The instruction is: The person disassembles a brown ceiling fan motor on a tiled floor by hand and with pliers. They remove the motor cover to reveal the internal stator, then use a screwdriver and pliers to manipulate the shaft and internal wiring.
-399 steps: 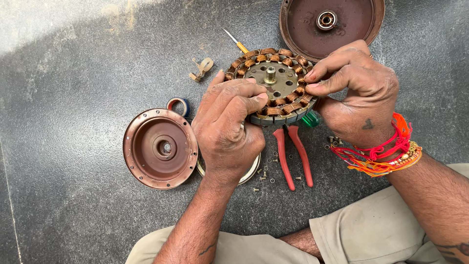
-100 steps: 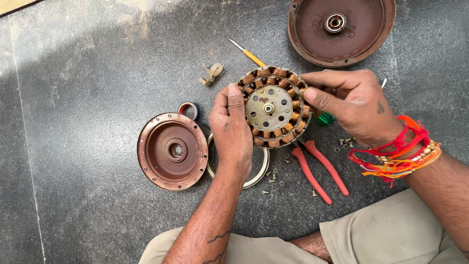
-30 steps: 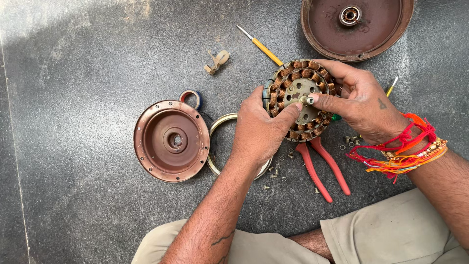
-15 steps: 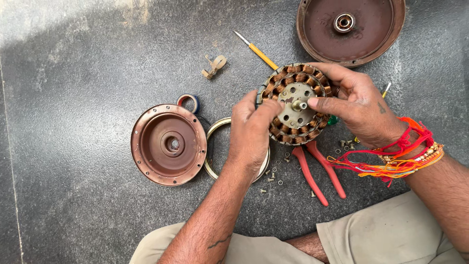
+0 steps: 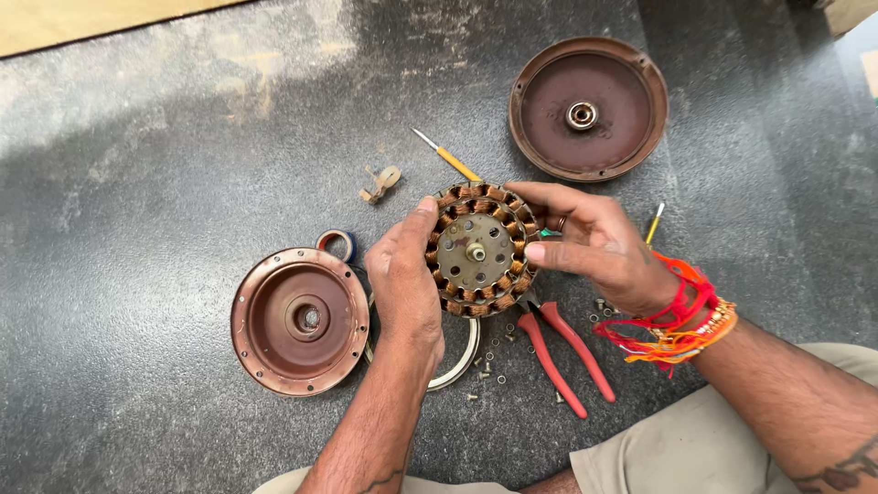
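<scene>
While cradling the stator (image 5: 477,250), both hands (left hand (image 5: 405,284), right hand (image 5: 594,247)) curled round.

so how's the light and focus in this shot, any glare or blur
Head view: sharp all over, the stator windings crisp between left hand and right hand; a pale glare patch washes the speckled floor upper left; shadows are soft; no motion blur.
</scene>
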